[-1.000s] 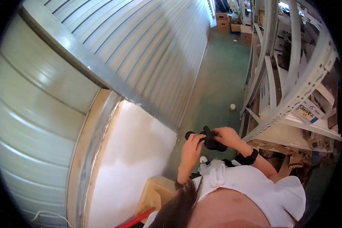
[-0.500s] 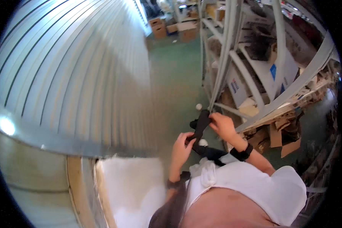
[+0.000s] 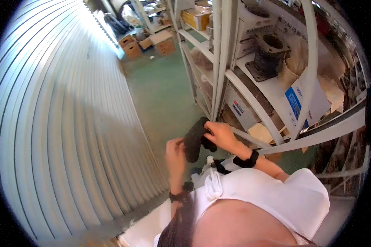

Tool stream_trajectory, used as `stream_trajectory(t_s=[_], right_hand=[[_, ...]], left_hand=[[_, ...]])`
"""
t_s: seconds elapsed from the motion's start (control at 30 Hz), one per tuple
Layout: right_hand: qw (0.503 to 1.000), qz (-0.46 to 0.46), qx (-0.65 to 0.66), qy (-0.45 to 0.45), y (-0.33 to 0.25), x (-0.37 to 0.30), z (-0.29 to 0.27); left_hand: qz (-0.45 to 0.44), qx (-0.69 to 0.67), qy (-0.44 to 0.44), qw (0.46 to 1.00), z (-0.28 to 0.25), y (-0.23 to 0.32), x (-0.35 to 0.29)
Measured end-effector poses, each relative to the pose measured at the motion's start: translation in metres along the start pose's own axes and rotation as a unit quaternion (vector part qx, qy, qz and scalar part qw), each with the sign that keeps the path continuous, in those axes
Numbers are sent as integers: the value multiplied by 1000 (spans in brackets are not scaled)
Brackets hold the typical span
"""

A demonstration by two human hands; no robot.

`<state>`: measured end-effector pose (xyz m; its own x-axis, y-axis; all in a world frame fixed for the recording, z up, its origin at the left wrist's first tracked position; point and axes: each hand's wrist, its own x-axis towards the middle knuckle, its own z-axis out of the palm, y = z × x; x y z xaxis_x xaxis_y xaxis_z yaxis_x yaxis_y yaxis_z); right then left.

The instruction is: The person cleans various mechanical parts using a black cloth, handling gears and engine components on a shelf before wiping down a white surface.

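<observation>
A dark, soft piece of cloth that looks like a black glove (image 3: pixel 194 142) hangs in front of my body, between my two hands. My right hand (image 3: pixel 221 135) pinches it near its upper end, fingers curled over the edge. On the other side, my left hand (image 3: pixel 175 153) is closed with its fingertips at the cloth's left edge; it is slightly blurred. A small dark part of the cloth sticks out below my right fingers. Black bands circle both wrists.
A corrugated metal wall (image 3: pixel 78 123) runs along my left. To the right stands a metal shelf rack (image 3: pixel 222 53) with white boxes (image 3: pixel 245 111) and a dark flanged pipe fitting (image 3: pixel 268 57). Cardboard boxes (image 3: pixel 164 43) sit on the green floor (image 3: pixel 158 86) ahead.
The view has turned right, showing more of the rack. The black glove, stretched long between my hands before, now hangs broader and closer to me. My left hand has shifted along its edge.
</observation>
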<state>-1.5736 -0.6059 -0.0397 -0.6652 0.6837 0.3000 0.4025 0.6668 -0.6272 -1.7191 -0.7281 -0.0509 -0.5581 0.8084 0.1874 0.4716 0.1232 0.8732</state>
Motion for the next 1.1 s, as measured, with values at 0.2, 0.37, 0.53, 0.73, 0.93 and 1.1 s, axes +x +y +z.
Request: stream_trajectory(t_s=[0.2, 0.37, 0.53, 0.73, 0.93, 1.1], right_hand=[[997, 74, -2, -6, 13, 22, 4], [991, 88, -80, 53, 20, 46, 16], [953, 203, -127, 185, 18, 65, 12], [807, 327, -284, 402, 40, 89, -19], [810, 272, -388, 346, 73, 107, -22], [787, 269, -411, 373, 72, 91, -26]], left_hand=[[48, -43, -36, 997, 17, -22, 66], [138, -144, -48, 979, 44, -19, 126], [234, -151, -186, 942, 72, 11, 191], [256, -233, -292, 892, 126, 36, 200], [285, -215, -253, 899, 168, 19, 194], [263, -226, -277, 896, 174, 25, 183]])
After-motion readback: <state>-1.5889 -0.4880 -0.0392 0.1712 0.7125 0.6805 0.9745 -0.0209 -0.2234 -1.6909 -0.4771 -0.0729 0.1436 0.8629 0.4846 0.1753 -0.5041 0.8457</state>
